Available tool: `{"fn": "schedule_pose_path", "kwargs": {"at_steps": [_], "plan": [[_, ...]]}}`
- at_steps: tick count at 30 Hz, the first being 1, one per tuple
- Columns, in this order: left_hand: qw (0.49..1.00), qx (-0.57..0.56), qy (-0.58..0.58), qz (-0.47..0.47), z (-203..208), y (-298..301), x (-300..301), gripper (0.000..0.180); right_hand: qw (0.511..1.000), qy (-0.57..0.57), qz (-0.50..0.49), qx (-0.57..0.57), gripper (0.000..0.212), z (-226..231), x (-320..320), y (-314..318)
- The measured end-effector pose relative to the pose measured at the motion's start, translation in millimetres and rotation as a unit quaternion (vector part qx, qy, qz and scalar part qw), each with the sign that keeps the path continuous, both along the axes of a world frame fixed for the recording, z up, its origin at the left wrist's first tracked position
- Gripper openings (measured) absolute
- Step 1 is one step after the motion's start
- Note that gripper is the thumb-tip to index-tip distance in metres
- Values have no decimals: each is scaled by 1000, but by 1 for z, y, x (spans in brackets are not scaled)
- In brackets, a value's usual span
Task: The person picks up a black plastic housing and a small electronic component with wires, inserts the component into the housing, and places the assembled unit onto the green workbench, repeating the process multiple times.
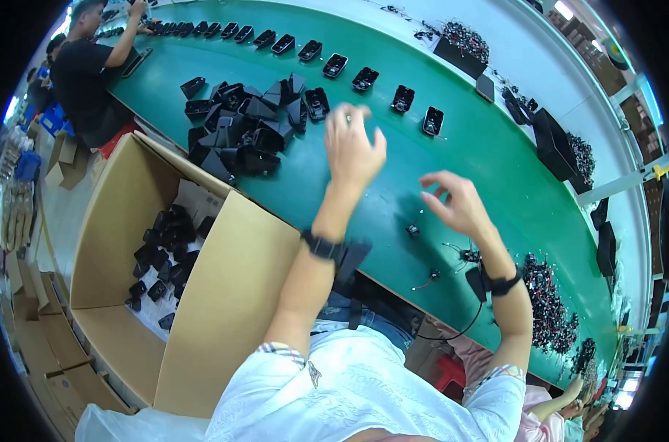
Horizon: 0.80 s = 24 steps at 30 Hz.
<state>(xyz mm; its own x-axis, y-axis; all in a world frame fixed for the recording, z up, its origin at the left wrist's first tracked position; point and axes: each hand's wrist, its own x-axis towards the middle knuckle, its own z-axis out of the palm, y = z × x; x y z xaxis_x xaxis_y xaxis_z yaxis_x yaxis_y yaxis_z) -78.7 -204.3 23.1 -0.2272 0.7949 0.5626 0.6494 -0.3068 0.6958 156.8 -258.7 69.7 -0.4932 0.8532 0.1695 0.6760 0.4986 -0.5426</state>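
My left hand (355, 147) is raised over the green table (349, 210), its fingers somewhat apart and nothing seen in it. Beside its fingertips stands a black plastic housing (317, 104), open side up, at the edge of a heap of similar black housings (250, 125). Over the table to the right hovers my right hand (456, 202), fingers curved, thumb apart, with no object visible between them. Below that hand lie a small wired component (413, 229), a second one with a red lead (432, 277) and a larger wired cluster (467, 255).
A row of black housings (335, 65) curves along the far side. At my left stands a large cardboard box (235, 295) holding black parts. A pile of wired components (544, 306) lies at right. Black bins (551, 144) line the far edge. A co-worker (91, 74) stands far left.
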Motion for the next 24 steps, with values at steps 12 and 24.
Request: {"fn": "schedule_pose_path", "kwargs": {"at_steps": [12,24], "plan": [[896,-284,336,63,-10,62,-2,45,993,-4,-104,-53,36,-29,6,-73],[993,32,105,-39,-25,-48,26,56,999,-2,24,36,9,-50,17,-74]]}}
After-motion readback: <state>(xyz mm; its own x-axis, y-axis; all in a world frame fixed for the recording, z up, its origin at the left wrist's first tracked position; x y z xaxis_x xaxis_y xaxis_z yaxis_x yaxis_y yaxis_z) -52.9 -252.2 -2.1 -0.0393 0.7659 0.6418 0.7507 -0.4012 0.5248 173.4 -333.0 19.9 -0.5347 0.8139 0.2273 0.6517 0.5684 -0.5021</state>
